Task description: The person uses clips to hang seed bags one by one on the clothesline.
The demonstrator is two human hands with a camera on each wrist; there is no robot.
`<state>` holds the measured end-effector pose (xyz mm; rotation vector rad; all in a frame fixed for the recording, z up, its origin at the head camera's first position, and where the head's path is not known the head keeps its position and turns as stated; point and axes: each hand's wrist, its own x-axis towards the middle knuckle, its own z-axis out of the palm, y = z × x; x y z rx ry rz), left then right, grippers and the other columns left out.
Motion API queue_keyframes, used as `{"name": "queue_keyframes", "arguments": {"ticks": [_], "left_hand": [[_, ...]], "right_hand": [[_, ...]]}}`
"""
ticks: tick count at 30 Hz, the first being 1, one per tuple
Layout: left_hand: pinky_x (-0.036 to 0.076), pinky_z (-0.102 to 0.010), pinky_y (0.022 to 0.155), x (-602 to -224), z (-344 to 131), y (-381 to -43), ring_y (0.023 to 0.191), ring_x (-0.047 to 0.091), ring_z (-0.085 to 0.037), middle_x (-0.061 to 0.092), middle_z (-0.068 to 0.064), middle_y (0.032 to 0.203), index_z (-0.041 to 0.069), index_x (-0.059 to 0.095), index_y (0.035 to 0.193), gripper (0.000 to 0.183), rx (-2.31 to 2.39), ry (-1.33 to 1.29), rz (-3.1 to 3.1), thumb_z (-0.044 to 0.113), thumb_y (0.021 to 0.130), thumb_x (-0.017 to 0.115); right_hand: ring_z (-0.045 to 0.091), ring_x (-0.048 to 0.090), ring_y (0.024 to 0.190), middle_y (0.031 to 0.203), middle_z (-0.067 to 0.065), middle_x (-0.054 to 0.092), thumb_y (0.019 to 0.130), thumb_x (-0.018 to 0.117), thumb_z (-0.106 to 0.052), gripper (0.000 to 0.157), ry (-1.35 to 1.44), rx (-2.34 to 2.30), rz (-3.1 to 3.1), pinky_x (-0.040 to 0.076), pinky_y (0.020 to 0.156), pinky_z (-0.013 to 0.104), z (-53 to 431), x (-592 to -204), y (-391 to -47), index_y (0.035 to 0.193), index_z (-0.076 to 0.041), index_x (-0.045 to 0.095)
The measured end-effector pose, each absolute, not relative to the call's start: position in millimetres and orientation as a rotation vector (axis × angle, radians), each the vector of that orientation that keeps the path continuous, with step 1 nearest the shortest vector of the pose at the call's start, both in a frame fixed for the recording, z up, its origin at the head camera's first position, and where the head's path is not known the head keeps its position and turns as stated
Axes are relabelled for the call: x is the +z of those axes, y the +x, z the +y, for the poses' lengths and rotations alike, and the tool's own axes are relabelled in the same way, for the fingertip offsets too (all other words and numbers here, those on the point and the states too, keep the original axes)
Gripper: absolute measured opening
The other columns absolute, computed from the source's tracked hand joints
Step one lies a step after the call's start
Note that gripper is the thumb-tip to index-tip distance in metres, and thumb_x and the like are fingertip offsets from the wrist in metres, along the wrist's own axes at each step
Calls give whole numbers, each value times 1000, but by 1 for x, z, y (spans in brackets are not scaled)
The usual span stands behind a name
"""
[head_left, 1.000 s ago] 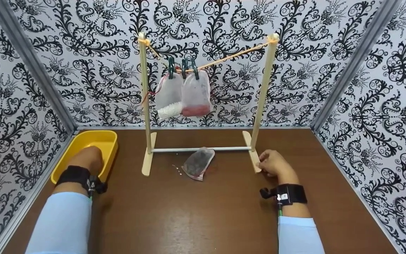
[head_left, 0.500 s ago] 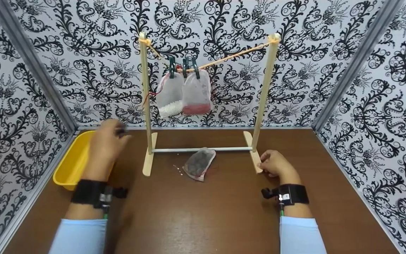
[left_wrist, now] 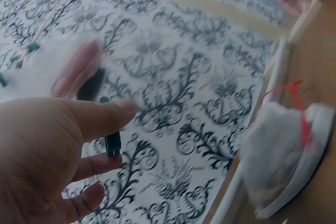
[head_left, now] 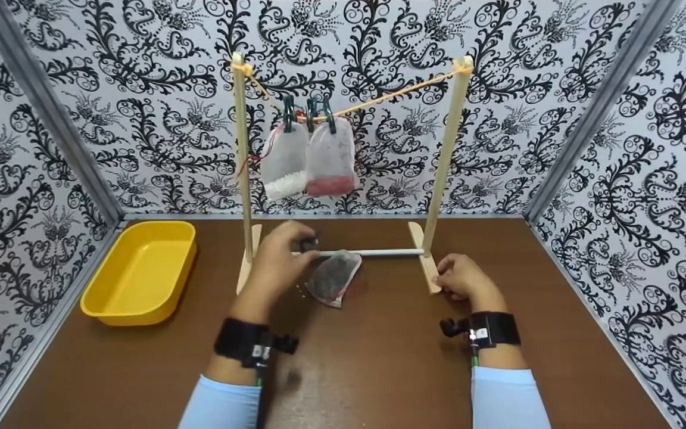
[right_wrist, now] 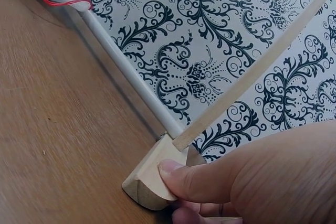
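My left hand (head_left: 276, 262) pinches a dark green clothespin (left_wrist: 112, 142) between thumb and fingers, in front of the stand's left side. Just right of it, a sheer drawstring pouch (head_left: 334, 277) with dark contents lies on the table against the white crossbar (head_left: 387, 252); its red string shows in the left wrist view. My right hand (head_left: 467, 279) grips the front end of the stand's right wooden foot (right_wrist: 149, 174), thumb on top. From the orange cord (head_left: 402, 94) hang a pouch with white grains (head_left: 284, 161) and one with pink contents (head_left: 331, 161), held by dark green clothespins (head_left: 289, 113).
A yellow tray (head_left: 96, 292) stands at the left of the brown table (head_left: 343, 369). Two wooden posts (head_left: 449, 143) carry the sagging cord. A patterned wall (head_left: 557, 119) closes off the back and sides. Some white grains lie beside the dark pouch.
My left hand has come up out of the yellow tray with a clothespin and moved right to the dark pouch. My right hand stays on the stand's foot.
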<state>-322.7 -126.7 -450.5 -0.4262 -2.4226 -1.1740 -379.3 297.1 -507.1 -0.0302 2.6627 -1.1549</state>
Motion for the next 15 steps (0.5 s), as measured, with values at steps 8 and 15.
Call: {"name": "queue_keyframes", "arguments": {"ticks": [8,15], "left_hand": [[58,-50,119,-454,-104,-313,127,74,-29,80,-4,130,13,80,126,40,-1176,-498,-2466,9,89,95],[57,-51,121,-454,-87,-306,129,74,-31,81,-6,129,12,80,126,38,-1150,-631,-2447,9,91,93]], "right_hand": [[29,72,89,103,19,75,101,82,-16,33,-30,-955,2799,64,77,42,290,-489,-379,121,4,68],[40,74,119,129,24,76,108,79,-31,44,-426,-1167,2850,62,110,57,239,-448,-367,139,-2,73]]}}
